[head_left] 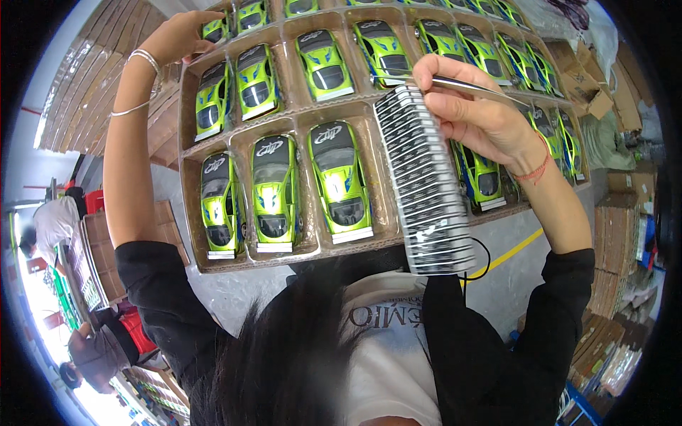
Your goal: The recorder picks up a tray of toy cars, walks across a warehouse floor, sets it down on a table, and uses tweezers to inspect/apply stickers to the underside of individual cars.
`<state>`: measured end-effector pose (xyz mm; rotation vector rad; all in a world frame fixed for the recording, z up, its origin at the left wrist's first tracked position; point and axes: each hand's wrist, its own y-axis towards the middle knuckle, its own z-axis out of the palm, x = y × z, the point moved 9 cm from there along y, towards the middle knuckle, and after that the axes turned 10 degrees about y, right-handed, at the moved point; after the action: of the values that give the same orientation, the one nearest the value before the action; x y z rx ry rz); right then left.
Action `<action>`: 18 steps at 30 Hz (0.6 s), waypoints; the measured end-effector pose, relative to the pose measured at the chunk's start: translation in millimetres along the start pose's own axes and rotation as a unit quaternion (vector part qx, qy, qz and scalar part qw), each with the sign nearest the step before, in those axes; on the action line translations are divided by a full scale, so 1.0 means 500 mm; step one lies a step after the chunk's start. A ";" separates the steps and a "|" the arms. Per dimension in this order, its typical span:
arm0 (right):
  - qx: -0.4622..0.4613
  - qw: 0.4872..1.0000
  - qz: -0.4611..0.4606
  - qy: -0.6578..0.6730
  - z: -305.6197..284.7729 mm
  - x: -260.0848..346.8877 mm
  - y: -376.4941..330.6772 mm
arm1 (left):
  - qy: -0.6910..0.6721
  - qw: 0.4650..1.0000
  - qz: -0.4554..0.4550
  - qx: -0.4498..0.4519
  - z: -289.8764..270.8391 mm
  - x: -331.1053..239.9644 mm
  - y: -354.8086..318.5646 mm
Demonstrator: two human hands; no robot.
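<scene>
In my right hand (pixel 476 106) are metal tweezers (pixel 483 90), pinched between thumb and fingers, along with a long sheet of black-and-white striped stickers (pixel 426 184) that hangs over the tray. My left hand (pixel 174 39) reaches to the far left corner, its thumb and fingers curled about a green toy car (pixel 214 30); the exact contact is partly hidden. Rows of similar green cars with black tops, such as one toy car (pixel 339 184) in the near row, lie in a clear plastic insert inside a cardboard tray (pixel 284 264). Pale strips show on several cars' near ends.
Stacked flat cardboard (pixel 89 78) stands at the left, and an opened carton (pixel 590 85) at the far right. More cartons (pixel 618 234) line the right side. Other people, one in a grey top (pixel 99 355), are at the left. A yellow line (pixel 522 245) crosses the grey floor.
</scene>
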<state>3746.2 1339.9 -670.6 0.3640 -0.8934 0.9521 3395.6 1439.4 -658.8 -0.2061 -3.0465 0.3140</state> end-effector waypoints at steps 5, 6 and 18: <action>0.014 0.974 0.066 -0.216 -0.005 -0.018 -0.015 | 0.141 0.955 0.133 -0.226 -0.048 -0.017 -0.033; 0.011 0.958 0.025 -0.285 -0.007 -0.005 -0.017 | 0.083 0.958 0.105 -0.255 -0.057 0.000 -0.035; 0.027 0.753 -0.243 -0.611 0.100 0.035 -0.103 | -0.099 0.918 -0.048 -0.382 -0.064 -0.102 -0.075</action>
<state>3768.7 1289.5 -621.6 1.2885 -1.8262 0.1252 3443.8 1402.2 -622.8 -0.0571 -3.1803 -0.9303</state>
